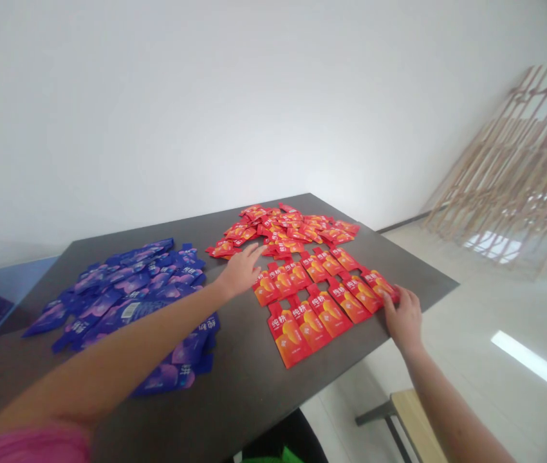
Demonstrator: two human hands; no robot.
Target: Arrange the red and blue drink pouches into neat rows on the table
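My left hand (242, 270) reaches over the left end of the back row of flat red pouches (297, 273), beside a heap of the same pouches (278, 225). Its fingers are stretched out and seem to hold nothing. At the right end of the front row, my right hand (403, 315) grips the lower edge of the last red pouch (376, 283), thumb and fingers closed at its corner. Two overlapping rows lie face up, with orange fruit pictures and white lettering. Part of the back row's left pouch is hidden by my left fingers.
Purple-blue pouches (129, 289) lie in a loose heap on the left of the dark table (249, 399), partly behind my left forearm. A wooden stool (416, 421) stands below the front right edge. Wooden lattice frames (524, 167) lean against the white wall.
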